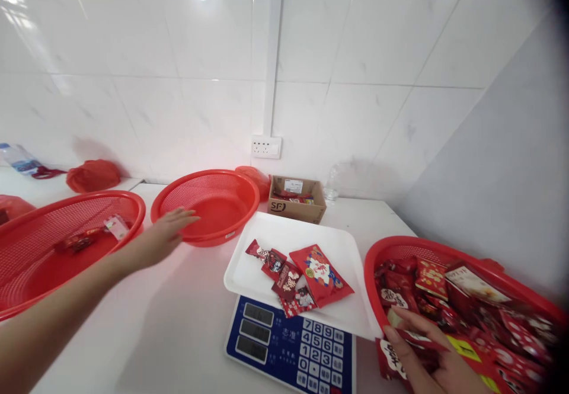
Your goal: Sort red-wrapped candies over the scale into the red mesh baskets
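My left hand reaches out with its fingers stretched, at the near left rim of a round red basket, holding nothing. At lower right, my right hand is closed on a red snack packet, beside the left rim of another red basket heaped with red snack packets. Between the hands stands a blue-faced digital scale with a white tray on top. Several dark red small packets and a larger bright red pouch lie on the tray.
A third red basket at left holds a few packets. Along the wall are a small cardboard box with packets, a clear plastic container, red plastic bags and a water bottle. A socket is on the wall.
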### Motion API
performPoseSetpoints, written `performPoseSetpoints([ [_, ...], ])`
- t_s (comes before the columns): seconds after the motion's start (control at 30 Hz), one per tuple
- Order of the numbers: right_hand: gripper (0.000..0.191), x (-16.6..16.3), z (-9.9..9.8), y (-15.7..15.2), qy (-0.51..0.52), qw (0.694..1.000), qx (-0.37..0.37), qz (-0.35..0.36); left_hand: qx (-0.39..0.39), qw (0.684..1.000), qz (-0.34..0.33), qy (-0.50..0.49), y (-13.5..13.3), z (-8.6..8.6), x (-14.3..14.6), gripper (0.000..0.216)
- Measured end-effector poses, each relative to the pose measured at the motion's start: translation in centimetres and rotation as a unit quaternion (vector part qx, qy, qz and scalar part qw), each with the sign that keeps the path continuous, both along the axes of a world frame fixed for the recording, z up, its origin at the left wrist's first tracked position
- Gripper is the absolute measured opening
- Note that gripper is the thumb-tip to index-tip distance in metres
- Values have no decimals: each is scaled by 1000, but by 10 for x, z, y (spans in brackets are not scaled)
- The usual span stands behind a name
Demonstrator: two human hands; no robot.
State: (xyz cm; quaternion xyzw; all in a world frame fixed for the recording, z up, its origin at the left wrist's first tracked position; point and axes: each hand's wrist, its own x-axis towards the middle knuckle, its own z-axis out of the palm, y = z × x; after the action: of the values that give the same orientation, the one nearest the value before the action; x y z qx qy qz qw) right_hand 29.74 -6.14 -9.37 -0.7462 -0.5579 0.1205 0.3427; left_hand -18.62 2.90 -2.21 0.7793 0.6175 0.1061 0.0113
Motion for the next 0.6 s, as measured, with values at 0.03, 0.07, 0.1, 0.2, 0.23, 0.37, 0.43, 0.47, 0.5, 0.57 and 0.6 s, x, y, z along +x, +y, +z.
performPoseSetpoints([
  [0.03, 58, -2, 4, 0, 1, 1000, -3, -5, -11, 998, -41, -36, -3, -1, 24, 48],
  [0.07, 59, -5, 8, 0, 2, 1000, -7, -9, -26, 994, -90, -58, -6, -2, 48, 46],
  [0.1, 60, -7, 11, 0, 5, 1000, -12, -12, -40, 987, -143, -67, -8, -5, 72, 45],
  [0.2, 62, -11, 17, -1, 14, 999, -23, -17, -60, 970, -230, -52, -8, -13, 126, 47],
  [0.23, 61, -12, 18, -1, 15, 999, -25, -15, -57, 970, -234, -30, -6, -16, 137, 48],
  [0.37, 58, -13, 20, -4, 14, 1000, -18, -8, -28, 978, -206, 27, 10, -30, 155, 46],
  [0.43, 58, -15, 19, -5, 12, 1000, -11, -13, -15, 982, -187, 23, 16, -32, 153, 44],
  [0.47, 58, -15, 19, -5, 9, 1000, -8, -14, -6, 985, -174, 21, 18, -31, 150, 43],
  [0.5, 58, -16, 19, -5, 5, 1000, -5, -13, 5, 988, -156, 17, 20, -28, 146, 42],
  [0.57, 57, -16, 18, -4, -3, 1000, 5, -9, 31, 993, -111, 9, 24, -19, 136, 40],
  [0.6, 57, -15, 18, -4, -7, 1000, 9, -4, 47, 995, -84, 4, 27, -12, 130, 40],
])
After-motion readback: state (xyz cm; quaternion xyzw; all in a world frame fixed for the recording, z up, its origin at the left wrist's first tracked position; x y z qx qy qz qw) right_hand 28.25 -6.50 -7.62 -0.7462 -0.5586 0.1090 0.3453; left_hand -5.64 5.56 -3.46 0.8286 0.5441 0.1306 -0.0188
